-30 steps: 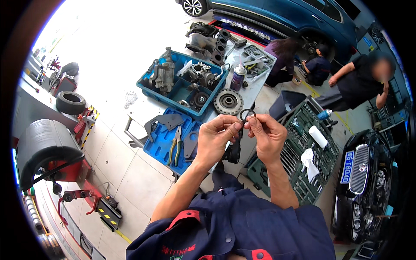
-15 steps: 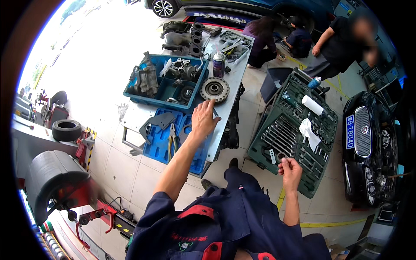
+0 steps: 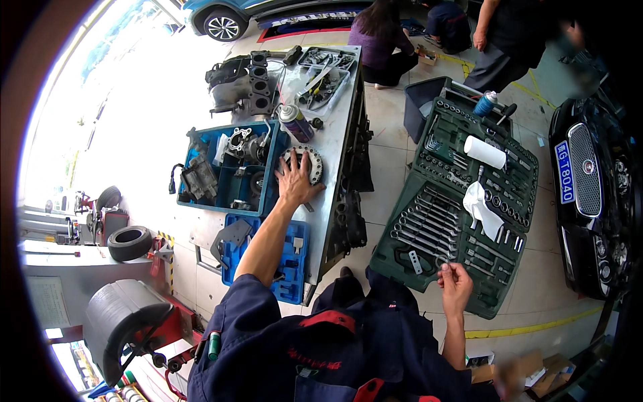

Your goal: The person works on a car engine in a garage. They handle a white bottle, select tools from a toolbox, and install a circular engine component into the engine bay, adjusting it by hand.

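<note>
My left hand (image 3: 295,179) is open, fingers spread over a round metal disc (image 3: 315,163) with holes around its rim, on the metal workbench (image 3: 333,161). The hand covers part of the disc. Beside it stands a blue parts bin (image 3: 226,205) holding metal engine parts. Below my left forearm lies a blue moulded tool case (image 3: 289,276). Over the near edge of a green socket-and-wrench case (image 3: 429,182), my right hand (image 3: 457,284) is closed in a pinch. A small ring-shaped metal piece (image 3: 441,260) shows at its fingertips; its exact kind is unclear.
On the bench stand a spray can (image 3: 295,122), a manifold (image 3: 260,86) and a tray of hand tools (image 3: 324,87). A white roll (image 3: 485,153) and a white cloth (image 3: 479,206) lie on the green case. People are beyond the bench; a black car (image 3: 586,181) is at right.
My left hand has moved forward from the near side of the disc to lie over it, fingers spreading. The view has shifted; my right hand keeps its pinch beside the green case.
</note>
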`<state>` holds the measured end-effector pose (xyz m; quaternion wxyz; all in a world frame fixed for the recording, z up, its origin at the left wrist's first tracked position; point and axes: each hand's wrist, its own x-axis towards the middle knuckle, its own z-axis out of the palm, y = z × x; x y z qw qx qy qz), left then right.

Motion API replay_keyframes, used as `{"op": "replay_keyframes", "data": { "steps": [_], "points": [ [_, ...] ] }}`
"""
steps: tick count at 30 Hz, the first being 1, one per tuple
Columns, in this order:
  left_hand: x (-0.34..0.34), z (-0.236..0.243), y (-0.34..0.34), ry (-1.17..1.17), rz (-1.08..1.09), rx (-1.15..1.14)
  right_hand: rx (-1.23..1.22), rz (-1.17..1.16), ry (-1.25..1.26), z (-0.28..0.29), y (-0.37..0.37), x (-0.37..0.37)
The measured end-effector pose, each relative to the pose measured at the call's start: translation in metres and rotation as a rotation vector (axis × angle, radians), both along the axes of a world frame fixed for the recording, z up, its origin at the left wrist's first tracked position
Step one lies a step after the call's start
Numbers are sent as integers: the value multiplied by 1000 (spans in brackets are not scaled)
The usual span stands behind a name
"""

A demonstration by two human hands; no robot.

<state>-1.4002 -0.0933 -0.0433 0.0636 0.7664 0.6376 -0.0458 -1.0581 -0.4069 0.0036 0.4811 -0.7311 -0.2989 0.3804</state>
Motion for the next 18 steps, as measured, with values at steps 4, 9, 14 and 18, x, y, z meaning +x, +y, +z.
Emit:
{"op": "replay_keyframes", "data": {
  "steps": [4, 9, 14, 18],
  "points": [
    [-10, -3, 0, -49, -15, 11, 26, 94, 61, -11, 54, -10],
    [-27, -9, 5, -154, -43, -6, 143, 69, 715, -63, 166, -77],
    [-31, 14, 36, -516, -21, -90, 82, -81, 1322, -119, 295, -184],
    [-46, 10, 39, -514, 1, -67, 50, -74, 1398, -125, 319, -253]
  ]
}}
